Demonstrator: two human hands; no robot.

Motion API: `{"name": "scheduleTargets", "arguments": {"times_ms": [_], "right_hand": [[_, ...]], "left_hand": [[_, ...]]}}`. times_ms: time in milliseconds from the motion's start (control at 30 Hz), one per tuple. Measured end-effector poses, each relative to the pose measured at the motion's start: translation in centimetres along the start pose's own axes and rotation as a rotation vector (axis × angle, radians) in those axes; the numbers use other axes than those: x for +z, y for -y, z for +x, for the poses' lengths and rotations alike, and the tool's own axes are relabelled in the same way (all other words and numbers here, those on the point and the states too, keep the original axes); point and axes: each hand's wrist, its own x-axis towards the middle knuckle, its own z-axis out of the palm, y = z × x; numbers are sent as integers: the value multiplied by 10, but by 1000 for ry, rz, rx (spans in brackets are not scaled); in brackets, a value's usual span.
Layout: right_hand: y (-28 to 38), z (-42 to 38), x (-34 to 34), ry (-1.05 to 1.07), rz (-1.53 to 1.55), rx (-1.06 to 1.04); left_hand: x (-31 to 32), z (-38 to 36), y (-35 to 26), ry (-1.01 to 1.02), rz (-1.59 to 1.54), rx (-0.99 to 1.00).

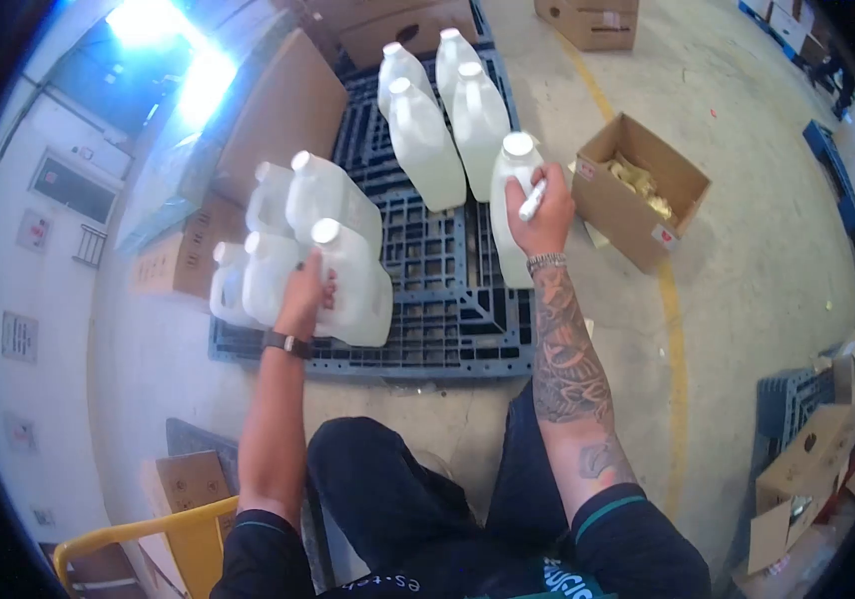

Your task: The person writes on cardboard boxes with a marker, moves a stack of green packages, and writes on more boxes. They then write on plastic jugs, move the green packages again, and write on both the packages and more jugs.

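My left hand [299, 297] is closed around the handle of a translucent white plastic jug [359, 290] with a white cap, at the front of the left group. Several similar jugs [335, 200] stand close beside it. In my right hand [544, 220] is a white marker pen [533, 202], held between thumb and fingers. That hand is also up against another capped jug [509, 250] on the pallet's right edge; its fingers behind the jug are partly hidden. Further back, several more jugs [427, 150] stand upright in a cluster.
The jugs stand on a dark plastic grid pallet [427, 270]. An open cardboard box [637, 190] with crumpled paper sits on the floor at right. Large cartons [283, 110] are at the pallet's left. A yellow rail [148, 527] is at lower left; torn boxes [812, 464] lie at lower right.
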Motion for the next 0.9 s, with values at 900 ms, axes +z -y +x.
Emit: {"name": "scheduleTargets", "arguments": {"times_ms": [900], "right_hand": [[102,-70,29,-200,823,224]], "left_hand": [[41,98,-87,-57,365,751]]}}
